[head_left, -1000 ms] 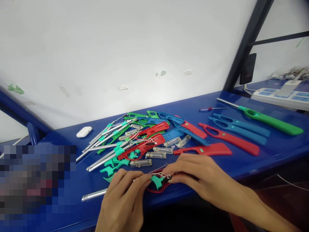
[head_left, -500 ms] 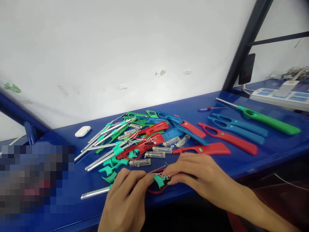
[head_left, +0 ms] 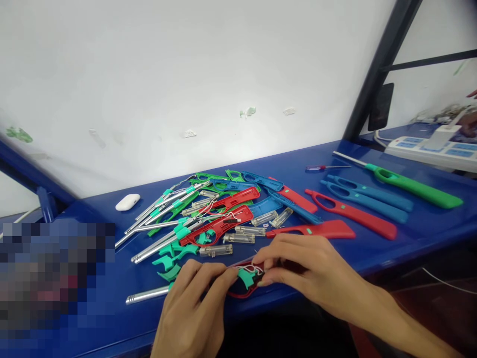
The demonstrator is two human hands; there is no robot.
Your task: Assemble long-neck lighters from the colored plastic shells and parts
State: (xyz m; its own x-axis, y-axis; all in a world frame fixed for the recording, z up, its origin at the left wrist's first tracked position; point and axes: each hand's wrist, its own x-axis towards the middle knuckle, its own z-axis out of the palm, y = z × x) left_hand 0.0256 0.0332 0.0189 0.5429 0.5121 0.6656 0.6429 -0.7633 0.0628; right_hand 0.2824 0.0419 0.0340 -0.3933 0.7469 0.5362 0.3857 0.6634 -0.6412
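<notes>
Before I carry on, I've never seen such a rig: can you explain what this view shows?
No machine here: a camera worn on a person's head looks forward and down. The bare left hand holds a red shell near the front edge of the blue table; the bare right hand is at its other end, its exact grip hard to tell. A green plastic piece and white wires show between them. Beyond lie open shells, metal tubes and clear tanks. Farther right are red handles, a screwdriver and a green lighter.

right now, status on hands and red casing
Left hand holding red casing, right hand at its other end; green piece, white wires showing between; casing partly hidden by hands.
</notes>
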